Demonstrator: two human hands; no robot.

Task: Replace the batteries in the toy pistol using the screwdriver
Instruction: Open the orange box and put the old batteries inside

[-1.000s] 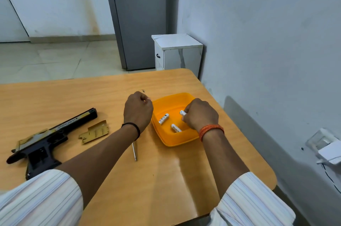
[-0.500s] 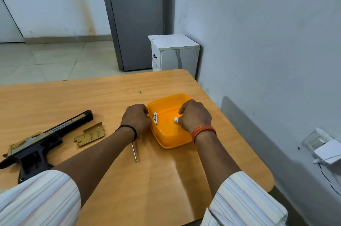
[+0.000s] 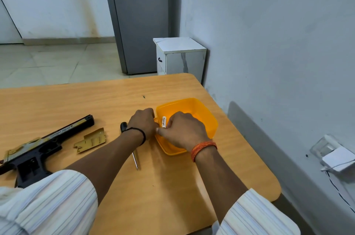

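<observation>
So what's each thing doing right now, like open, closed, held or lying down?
Toy pistol: lying on its side, battery slot uncovered.
Battery cover: off, flat on the table.
Screwdriver: lying down, unheld.
Orange container: open, no lid.
Battery: pinched by the right hand.
Left hand: holding the container's rim.

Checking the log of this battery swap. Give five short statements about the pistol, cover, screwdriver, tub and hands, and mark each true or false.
1. The cover is fitted on the pistol. False: it lies on the table beside it.
2. The right hand pinches a battery in the tub. True.
3. The left hand grips the screwdriver. False: the screwdriver lies on the table, partly under that wrist.
4. The tub is orange. True.
5. The pistol lies right of the tub. False: it lies left.
</observation>
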